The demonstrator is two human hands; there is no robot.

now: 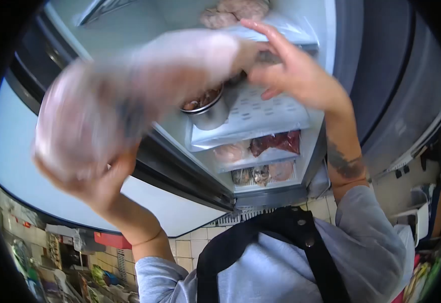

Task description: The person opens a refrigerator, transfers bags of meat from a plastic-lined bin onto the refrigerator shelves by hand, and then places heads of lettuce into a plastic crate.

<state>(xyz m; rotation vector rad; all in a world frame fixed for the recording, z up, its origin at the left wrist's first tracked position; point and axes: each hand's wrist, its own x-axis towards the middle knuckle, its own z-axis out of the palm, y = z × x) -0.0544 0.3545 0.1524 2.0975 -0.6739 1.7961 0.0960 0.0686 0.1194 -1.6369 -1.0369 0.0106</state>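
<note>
In my left hand [97, 184], a bulky clear plastic bag of pinkish meat [81, 118] is held up at the left, smeared by motion. A long part of the bag stretches to the right, toward my right hand [296, 70]. The fingers of that hand are spread, the index finger reaching up and left. Whether they touch the bag's far end cannot be made out. Both hands are in front of an open fridge. Below the bag, a steel pot [208, 113] with brown pieces in it stands on a perforated white shelf [266, 113].
More bagged meat [238, 11] lies on the upper shelf. Lower shelves hold pale packs [232, 151], a dark red pack [276, 144] and several wrapped items [261, 175]. A fridge door [34, 151] is at the left, a dark door [382, 60] at the right. The floor is tiled [182, 248].
</note>
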